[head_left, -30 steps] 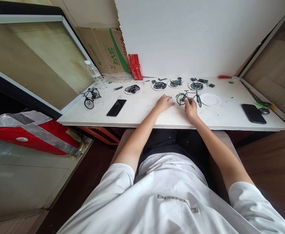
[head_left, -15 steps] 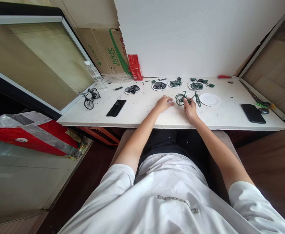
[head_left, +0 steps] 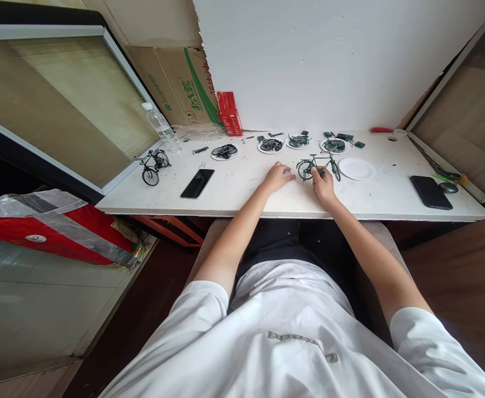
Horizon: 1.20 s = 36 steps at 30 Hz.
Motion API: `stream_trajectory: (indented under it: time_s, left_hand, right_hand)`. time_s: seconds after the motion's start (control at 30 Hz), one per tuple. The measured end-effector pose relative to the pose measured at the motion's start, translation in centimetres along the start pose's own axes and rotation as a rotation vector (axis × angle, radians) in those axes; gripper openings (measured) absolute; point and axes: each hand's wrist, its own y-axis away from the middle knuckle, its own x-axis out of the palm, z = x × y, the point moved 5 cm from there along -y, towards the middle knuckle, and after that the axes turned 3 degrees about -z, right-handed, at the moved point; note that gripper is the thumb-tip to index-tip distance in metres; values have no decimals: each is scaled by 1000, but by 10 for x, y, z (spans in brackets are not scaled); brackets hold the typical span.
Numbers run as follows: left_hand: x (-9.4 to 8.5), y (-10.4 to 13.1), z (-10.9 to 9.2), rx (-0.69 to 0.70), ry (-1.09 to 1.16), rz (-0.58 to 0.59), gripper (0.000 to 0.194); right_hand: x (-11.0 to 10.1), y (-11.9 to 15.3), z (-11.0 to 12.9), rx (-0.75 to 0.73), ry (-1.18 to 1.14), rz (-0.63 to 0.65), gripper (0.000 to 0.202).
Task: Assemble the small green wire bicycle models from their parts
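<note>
Head cam (only view). Right hand (head_left: 323, 187) has a thumb-and-finger grip low on the green model bike (head_left: 319, 165), which is upright over the desk (head_left: 234, 190), between the left hand (head_left: 278, 177) and a plain white plate (head_left: 357, 169). Left hand sits just beside the rear wheel, fingers curled, thumb near forefinger; can't tell if it's pinching anything.

Progress, my read: green bike looks mostly together, with both wheels, frame and handlebar in place. Small fittings too tiny to check. Black model bike (head_left: 155, 166) stands at the far left on two wheels, looks complete. What's left, as far as visible: dark and green bits on four other plates, plus strays.

Containers, left to right: first plate (head_left: 226, 159) carries a black pile with a wheel showing; second plate (head_left: 267, 152) a denser black heap; third plate (head_left: 288, 145) green pieces, bunched; fourth plate (head_left: 329, 153) green again, tangled (can't tell from here which are loose and which are joined). Green blocks (head_left: 359, 145) lie beside that last one, off the plate. Clear bottle (head_left: 162, 128) leans near the carton (head_left: 184, 83); can't make out its fill. Red box (head_left: 229, 113) stands against the wall, contents hidden.
</note>
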Motion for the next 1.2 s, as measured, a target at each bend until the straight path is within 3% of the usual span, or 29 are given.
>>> stream_trajectory:
  time_s: [0.53,0.87,1.03,1.2]
  left_hand:
    - [1,3,0,108,230,-33,22]
    - [-3,13,-1,31,307,-121,16]
    - [-2,17,-2,15,436,-147,19]
    - [-1,17,0,-47,719,-183,36]
  right_hand:
    - [1,1,1,25,-15,-3,61]
    - [2,1,1,0,-8,-3,62]
    - [3,1,3,-26,-6,10,65]
    - [3,1,1,2,-9,3,65]
